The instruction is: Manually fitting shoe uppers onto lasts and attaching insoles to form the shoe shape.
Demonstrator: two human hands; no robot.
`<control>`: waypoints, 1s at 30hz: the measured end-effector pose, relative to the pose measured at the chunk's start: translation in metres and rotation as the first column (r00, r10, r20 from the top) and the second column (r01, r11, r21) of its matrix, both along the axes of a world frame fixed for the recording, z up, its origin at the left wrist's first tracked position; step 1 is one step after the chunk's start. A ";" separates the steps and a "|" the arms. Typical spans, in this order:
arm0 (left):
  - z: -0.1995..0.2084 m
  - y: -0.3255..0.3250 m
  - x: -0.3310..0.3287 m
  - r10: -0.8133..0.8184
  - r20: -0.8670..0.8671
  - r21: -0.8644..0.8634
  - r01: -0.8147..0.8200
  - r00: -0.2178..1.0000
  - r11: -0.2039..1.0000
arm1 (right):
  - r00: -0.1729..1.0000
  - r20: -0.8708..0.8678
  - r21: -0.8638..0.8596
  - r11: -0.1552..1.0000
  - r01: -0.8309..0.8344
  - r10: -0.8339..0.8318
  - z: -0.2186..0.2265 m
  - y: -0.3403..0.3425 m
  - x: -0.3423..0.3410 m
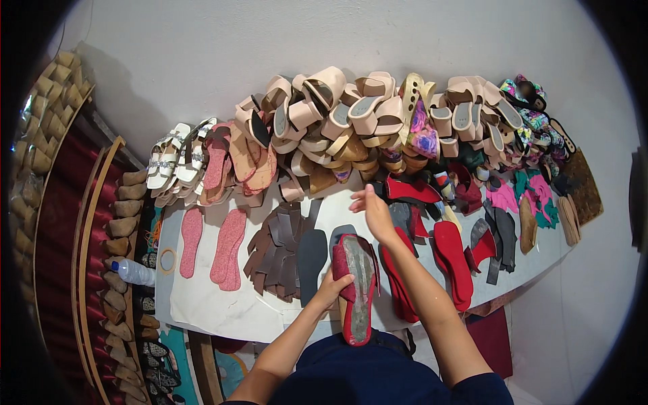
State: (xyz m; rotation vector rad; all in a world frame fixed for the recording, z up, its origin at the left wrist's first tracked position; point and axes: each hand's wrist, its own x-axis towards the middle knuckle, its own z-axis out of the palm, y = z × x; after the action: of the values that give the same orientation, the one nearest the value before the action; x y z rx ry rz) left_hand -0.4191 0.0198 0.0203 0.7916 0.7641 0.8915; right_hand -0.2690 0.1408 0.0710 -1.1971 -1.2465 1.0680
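The red sandal (356,290) was held bottom-up over the table's (202,297) near edge. The left hand (331,290) gripped its side, thumb across the red upper. That one-sided hold could have let it tip, and its smeared grey underside might then have marked the dark grey insole (312,260) just beside it. Its long axis ran from near edge toward far edge, wider end pointing far. Beyond, the right hand (375,209) hovered apparently empty, fingers loosely spread. Red soles (451,263) lay rightward, brown strips (275,253) leftward; pale heeled sandals (364,121) were piled along the far edge.
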 end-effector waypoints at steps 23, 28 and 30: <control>0.011 -0.004 -0.006 0.038 -0.004 -0.081 -0.038 0.999 0.996 | 0.462 0.533 0.643 0.694 0.324 -0.709 -0.024 -0.041 -0.020; -0.005 -0.003 -0.006 0.042 0.041 -0.093 -0.038 0.998 0.995 | 0.865 0.029 -0.247 0.835 0.491 -0.500 -0.059 -0.045 -0.005; -0.009 -0.003 -0.010 0.055 0.039 -0.085 -0.051 0.998 0.995 | 0.876 0.046 -0.229 0.849 0.477 -0.480 -0.054 -0.058 -0.010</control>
State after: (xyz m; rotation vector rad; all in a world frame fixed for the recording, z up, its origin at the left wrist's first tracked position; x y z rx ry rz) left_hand -0.4293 0.0170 0.0118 0.6798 0.7844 0.9145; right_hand -0.2792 0.0823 0.0172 -1.5781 -0.7561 0.8546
